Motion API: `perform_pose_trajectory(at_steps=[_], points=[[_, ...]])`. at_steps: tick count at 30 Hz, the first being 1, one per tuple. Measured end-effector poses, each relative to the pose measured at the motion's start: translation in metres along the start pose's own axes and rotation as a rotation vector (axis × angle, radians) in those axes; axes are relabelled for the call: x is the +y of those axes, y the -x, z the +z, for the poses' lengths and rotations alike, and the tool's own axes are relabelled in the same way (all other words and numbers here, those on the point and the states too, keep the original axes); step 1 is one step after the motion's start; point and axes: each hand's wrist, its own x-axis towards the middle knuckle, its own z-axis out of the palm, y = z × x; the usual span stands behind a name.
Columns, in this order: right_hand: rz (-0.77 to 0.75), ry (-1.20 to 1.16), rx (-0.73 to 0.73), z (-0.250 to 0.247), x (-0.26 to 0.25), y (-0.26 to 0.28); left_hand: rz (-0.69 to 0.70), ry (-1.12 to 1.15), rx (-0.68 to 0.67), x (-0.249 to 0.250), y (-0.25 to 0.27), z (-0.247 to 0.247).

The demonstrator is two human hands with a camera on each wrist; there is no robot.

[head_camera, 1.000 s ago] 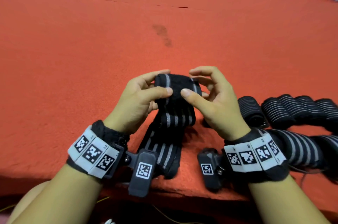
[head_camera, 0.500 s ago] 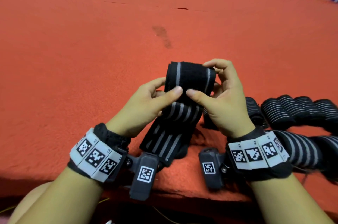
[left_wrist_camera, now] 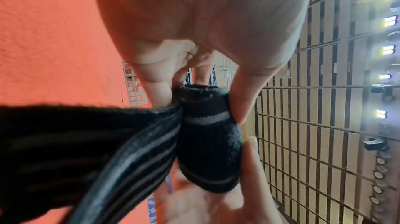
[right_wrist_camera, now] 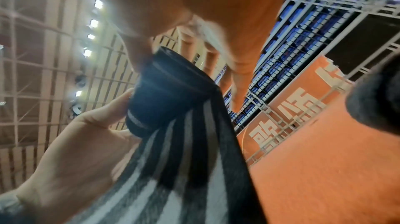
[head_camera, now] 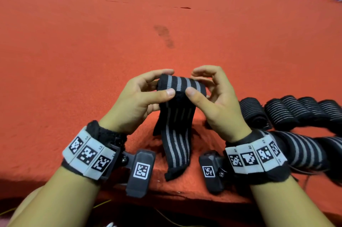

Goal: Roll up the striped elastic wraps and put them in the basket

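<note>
Two hands, left (head_camera: 140, 100) and right (head_camera: 216, 97), pinching wrap (head_camera: 182, 86); roll now turned, stripes up, tail (head_camera: 175, 150) still loose.

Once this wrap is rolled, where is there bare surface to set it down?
Bare red surface lies left of and beyond the left hand. It is crowded right of the right hand, where rolled wraps sit.

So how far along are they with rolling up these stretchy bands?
Partway. Several rolled wraps already lie in a row on the red surface. In hand: the left hand and right hand pinch a striped wrap, its top just rolled, a long tail hanging loose. Another unrolled wrap waits nearby. No basket is in view, so putting away remains.
</note>
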Motion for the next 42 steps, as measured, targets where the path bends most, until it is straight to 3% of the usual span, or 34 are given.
perform_pose_trajectory(at_steps=[3, 5, 11, 17, 20, 23, 28, 31, 35, 38, 42], points=[[0.213, -0.089, -0.041, 0.002, 0.002, -0.003, 0.034, -0.043, -0.003, 0.001, 0.002, 0.001], [0.250, -0.137, -0.022, 0.001, 0.002, -0.004, 0.033, -0.085, 0.018, 0.000, 0.002, 0.001], [0.142, -0.197, 0.057, -0.006, 0.000, -0.004, -0.086, -0.139, -0.010, -0.004, 0.001, 0.005], [-0.006, -0.087, -0.073, -0.004, 0.010, -0.002, -0.232, -0.156, -0.007, -0.005, -0.001, 0.008], [-0.062, 0.027, -0.123, -0.001, 0.013, -0.001, -0.207, -0.126, 0.027, -0.007, -0.001, 0.005], [-0.019, -0.015, -0.118, 0.001, 0.013, 0.000, -0.151, -0.078, 0.056, -0.009, -0.002, 0.001], [0.261, -0.017, -0.062, -0.001, 0.012, -0.004, -0.041, -0.127, 0.060, -0.012, -0.002, 0.001], [0.342, -0.097, -0.050, -0.003, 0.014, -0.006, -0.045, -0.149, 0.049, -0.015, -0.002, 0.000], [0.296, -0.132, -0.026, -0.007, 0.014, -0.006, -0.162, -0.057, 0.004, -0.014, -0.004, 0.001], [0.259, -0.145, -0.035, -0.009, 0.015, -0.004, -0.269, -0.127, -0.026, -0.016, -0.006, 0.003], [0.195, -0.111, -0.086, -0.009, 0.018, 0.000, -0.332, -0.156, 0.022, -0.019, -0.006, 0.005]])
